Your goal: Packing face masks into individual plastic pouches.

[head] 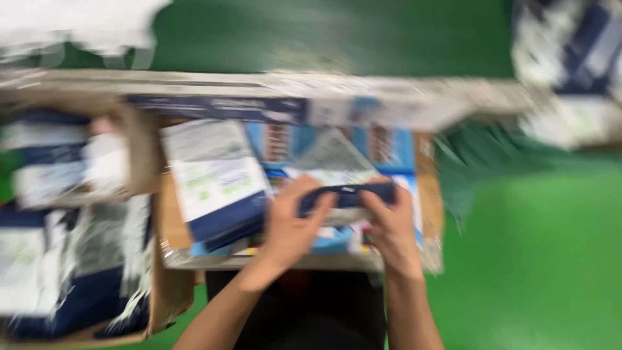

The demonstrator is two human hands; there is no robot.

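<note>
Two hands, left hand [291, 227] and right hand [389, 223], each closed on an end of a dark navy folded cloth [346, 194] (blurred), steadying it above an open cardboard box [431, 194].

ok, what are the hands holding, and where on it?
A flat dark blue item, gripped at its two ends: left hand on the left end, right hand on the right. The frame is blurred, so its kind is unclear.

green floor [551, 259] open rightward, packed cartons [78, 214] crowding left
</note>
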